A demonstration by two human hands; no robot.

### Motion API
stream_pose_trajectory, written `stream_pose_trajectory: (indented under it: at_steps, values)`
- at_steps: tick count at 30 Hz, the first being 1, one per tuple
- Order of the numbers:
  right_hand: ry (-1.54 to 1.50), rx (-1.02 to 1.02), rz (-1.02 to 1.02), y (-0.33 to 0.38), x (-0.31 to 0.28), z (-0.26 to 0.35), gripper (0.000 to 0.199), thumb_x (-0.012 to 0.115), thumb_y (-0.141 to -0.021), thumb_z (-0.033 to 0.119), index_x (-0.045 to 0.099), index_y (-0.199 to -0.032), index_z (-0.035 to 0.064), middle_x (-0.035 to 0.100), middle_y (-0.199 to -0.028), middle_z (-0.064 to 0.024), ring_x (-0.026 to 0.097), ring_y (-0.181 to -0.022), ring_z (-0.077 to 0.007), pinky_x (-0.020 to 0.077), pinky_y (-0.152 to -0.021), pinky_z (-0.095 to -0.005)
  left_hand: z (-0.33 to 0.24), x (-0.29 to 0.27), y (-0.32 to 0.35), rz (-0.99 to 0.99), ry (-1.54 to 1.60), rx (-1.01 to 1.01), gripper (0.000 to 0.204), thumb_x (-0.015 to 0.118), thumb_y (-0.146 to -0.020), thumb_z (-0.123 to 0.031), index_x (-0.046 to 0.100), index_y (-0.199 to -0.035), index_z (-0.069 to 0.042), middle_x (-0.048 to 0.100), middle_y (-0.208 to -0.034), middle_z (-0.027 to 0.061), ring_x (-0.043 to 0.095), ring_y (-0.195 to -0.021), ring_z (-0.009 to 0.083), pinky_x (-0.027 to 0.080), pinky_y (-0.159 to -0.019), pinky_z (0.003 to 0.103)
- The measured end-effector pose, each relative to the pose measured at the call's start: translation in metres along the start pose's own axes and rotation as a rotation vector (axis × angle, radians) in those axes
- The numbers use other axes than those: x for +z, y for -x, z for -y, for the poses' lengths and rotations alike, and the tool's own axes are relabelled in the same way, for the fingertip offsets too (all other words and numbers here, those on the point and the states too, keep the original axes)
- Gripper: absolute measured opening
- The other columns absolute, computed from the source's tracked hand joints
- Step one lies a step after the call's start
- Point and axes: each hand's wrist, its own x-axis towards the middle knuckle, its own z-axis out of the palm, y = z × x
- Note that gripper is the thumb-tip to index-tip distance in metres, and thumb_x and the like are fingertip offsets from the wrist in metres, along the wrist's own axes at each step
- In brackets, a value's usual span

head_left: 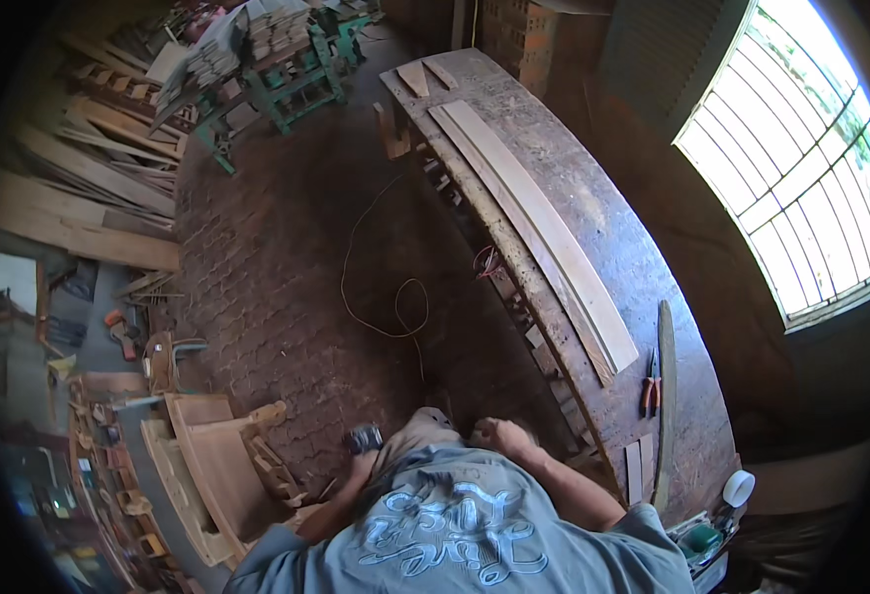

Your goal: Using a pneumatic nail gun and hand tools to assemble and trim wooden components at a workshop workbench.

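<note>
Dark object [364, 437]: I judge it stiff, fairly light, best held round its body (detail too small to identify) | position: at my left hand [362, 463], well apart from my right hand [501, 435] | hands: left seems closed around it; right curled, contents I cannot tell

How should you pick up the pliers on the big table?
Pinch the pliers around both orange-and-black handles, coming from the person's end with the right hand. They lie on the workbench with handles toward the person and nose pointing away, so the handles seem easiest to grip. A long wooden strip lies close on their right, leaving less room there.
</note>
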Motion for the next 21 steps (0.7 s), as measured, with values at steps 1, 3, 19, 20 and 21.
stream_pose_trajectory:
  at_steps: [1, 3, 19, 20, 21]
  values:
    - [-0.036, -0.009, -0.057, -0.007, -0.026, 0.017, 0.045, 0.071, -0.093, 0.046, 0.075, -0.123, 0.0122, 0.078, -0.115, -0.0184, 0.074, -0.108, -0.0391, 0.0590, -0.093, -0.0470, -0.028, -0.006, -0.028, 0.037, 0.011, 0.019, 0.031, 0.074, -0.090, -0.031, 0.075, -0.092, 0.000, 0.073, -0.079, 0.0128, 0.069, -0.070, 0.0234, 0.054, -0.064, 0.044]
    - [-0.104, -0.005, -0.192, -0.018, -0.055, 0.039, 0.045, 0.071, -0.091, 0.044, 0.075, -0.116, 0.0064, 0.078, -0.111, -0.0194, 0.074, -0.105, -0.0408, 0.0590, -0.092, -0.0472, -0.145, -0.034, -0.069, 0.161, 0.373, -0.241, 0.025, 0.069, -0.094, -0.023, 0.072, -0.077, -0.005, 0.068, -0.070, 0.0083, 0.062, -0.056, 0.0187, 0.049, -0.054, 0.035]
    - [0.120, -0.254, -1.060, -0.229, -0.240, -0.016, 0.047, 0.083, -0.082, 0.022, 0.069, -0.125, 0.0082, 0.064, -0.137, -0.0151, 0.054, -0.136, -0.0375, 0.0410, -0.115, -0.0553, -0.719, -0.059, -0.222, 0.426, 0.261, 0.638, 0.023, 0.062, -0.095, 0.002, 0.067, -0.117, -0.002, 0.067, -0.085, 0.0036, 0.063, -0.067, 0.0100, 0.051, -0.065, 0.026]
    - [0.096, -0.232, -1.060, -0.236, -0.255, -0.015, 0.047, 0.083, -0.082, 0.022, 0.069, -0.125, 0.0082, 0.064, -0.137, -0.0151, 0.054, -0.136, -0.0375, 0.0410, -0.115, -0.0553, -0.725, -0.048, -0.220, 0.512, 0.157, 0.568, 0.024, 0.062, -0.095, 0.001, 0.067, -0.118, -0.002, 0.067, -0.085, 0.0035, 0.063, -0.067, 0.0097, 0.051, -0.064, 0.026]
    - [0.112, -0.159, -1.100, -0.244, -0.270, -0.015, 0.053, 0.084, -0.082, 0.025, 0.067, -0.130, 0.0083, 0.057, -0.145, -0.0175, 0.047, -0.143, -0.0394, 0.0349, -0.119, -0.0583, -0.733, -0.031, -0.219, 0.587, 0.087, 0.494, 0.025, 0.062, -0.094, 0.000, 0.067, -0.119, -0.004, 0.068, -0.085, 0.0029, 0.063, -0.066, 0.0095, 0.052, -0.063, 0.026]
